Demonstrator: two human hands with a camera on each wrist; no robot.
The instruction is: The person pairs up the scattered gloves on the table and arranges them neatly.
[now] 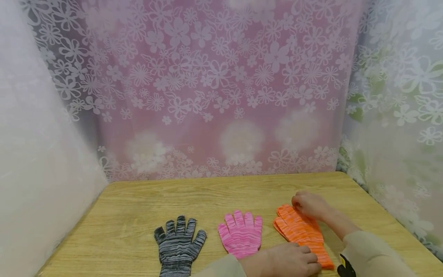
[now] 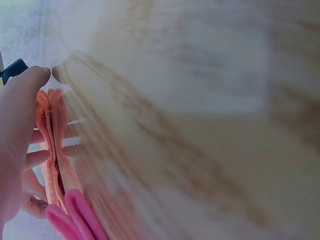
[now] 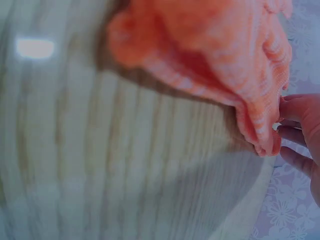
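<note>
Two orange knit gloves (image 1: 299, 227), one over the other, lie on the right part of the table with their fingers pointing away. My right hand (image 1: 311, 204) is at their far right edge. In the right wrist view its thumb and fingers pinch the tip of the orange fabric (image 3: 260, 100). My left hand (image 1: 290, 259) lies across the cuff end, its fingers resting on it. Left of them is a pink knit glove (image 1: 242, 234) with spread fingers, partly behind my left forearm. Farther left lies a black-and-grey knit glove (image 1: 179, 246), its fingers spread too.
The wood-grain table (image 1: 138, 200) has a floral pink curtain (image 1: 221, 96) behind it. Pale floral sheets hang at the left (image 1: 41, 154) and right (image 1: 398, 134). A black strap piece (image 1: 346, 265) shows at my right sleeve.
</note>
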